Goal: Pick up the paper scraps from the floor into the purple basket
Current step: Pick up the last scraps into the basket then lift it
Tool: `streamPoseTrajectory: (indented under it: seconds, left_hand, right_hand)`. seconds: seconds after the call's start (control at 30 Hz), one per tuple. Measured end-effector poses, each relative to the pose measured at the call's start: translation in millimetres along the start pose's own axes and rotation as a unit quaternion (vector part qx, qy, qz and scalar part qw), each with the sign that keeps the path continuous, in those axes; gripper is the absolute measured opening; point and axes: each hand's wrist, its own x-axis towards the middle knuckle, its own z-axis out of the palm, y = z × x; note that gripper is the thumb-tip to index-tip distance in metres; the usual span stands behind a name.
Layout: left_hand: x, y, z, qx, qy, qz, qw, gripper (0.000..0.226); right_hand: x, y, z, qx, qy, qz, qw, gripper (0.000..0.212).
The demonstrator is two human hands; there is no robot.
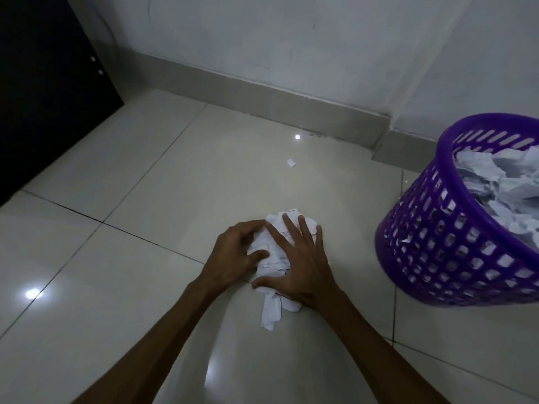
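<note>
A pile of white paper scraps (272, 307) lies on the tiled floor in the middle of the view. My left hand (233, 255) curls around the pile's left side, fingers and thumb bent onto the paper. My right hand (300, 263) lies flat on top of the pile with straight, spread fingers. One small loose scrap (291, 163) sits alone farther off on the floor. The purple basket (449, 246) stands at the right, tilted in view and holding crumpled white paper (501, 182).
A dark cabinet (43, 97) stands at the far left. A wall with a grey skirting board (262, 103) runs behind. Glossy floor tiles (116, 287) show light reflections.
</note>
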Motion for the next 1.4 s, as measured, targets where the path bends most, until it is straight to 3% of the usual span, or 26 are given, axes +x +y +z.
streamPoseTrajectory:
  seconds: [0.1,0.2,0.33,0.57,0.67,0.87,1.07,1.4]
  left_hand:
    - [-3.2,3.9,9.6,-0.062,0.025,-0.014,0.998,0.067]
    - [-4.9,9.2,15.1,-0.111,0.038,-0.034,0.993,0.071]
    - [-7.3,13.1,18.2,-0.134,0.052,-0.065,0.987,0.063]
    - [-14.4,22.6,23.5,-0.182,0.077,-0.107,0.974,0.046]
    - [-19.3,28.3,23.0,-0.228,0.095,-0.121,0.961,0.036]
    - [-21.5,63.8,6.1,-0.232,0.091,-0.096,0.964,0.044]
    - [-0.6,131.9,-21.6,-0.238,0.113,-0.020,0.965,0.041]
    - [35.6,269.2,-32.8,-0.312,0.131,0.090,0.937,0.039]
  right_hand:
    - [1.3,-1.6,-0.2,0.001,-0.017,0.027,1.000,0.096]
    - [0.3,3.0,9.8,0.041,0.054,-0.019,0.998,0.073]
    - [1.7,-1.0,9.2,0.109,0.097,-0.010,0.989,0.051]
    - [2.5,-9.3,-1.3,0.101,0.122,-0.005,0.987,0.017]
    - [0.3,-14.9,-5.5,0.117,0.136,0.047,0.983,0.017]
    - [7.5,-37.9,-43.0,0.168,0.157,0.096,0.968,0.030]
    - [33.9,-57.0,-127.5,0.206,0.195,0.096,0.954,0.011]
    - [55.1,-64.9,-272.8,0.202,0.287,0.118,0.929,0.018]
